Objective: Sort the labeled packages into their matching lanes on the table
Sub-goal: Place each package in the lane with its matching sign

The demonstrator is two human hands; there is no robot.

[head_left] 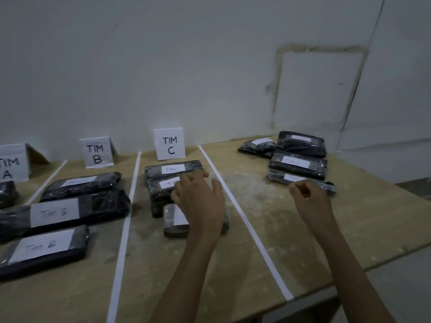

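Black wrapped packages with white labels lie on a wooden table (268,229). White tape strips split it into lanes, each with a standing card: TIM A (12,167), TIM B (96,153), TIM C (169,143). My left hand (198,201) hovers with relaxed fingers over the front package (173,221) in lane C, in front of two stacked packages (171,171). My right hand (310,197) has its fingers curled at the near edge of a long package (279,177) in the unsorted pile (298,157) at the right. Whether it grips that package is unclear.
Lane B holds three packages (56,214), two of them labelled Tim B. One package (7,192) shows at the left edge in lane A. A pale wall stands close behind the cards. The table's right edge runs diagonally past the unsorted pile.
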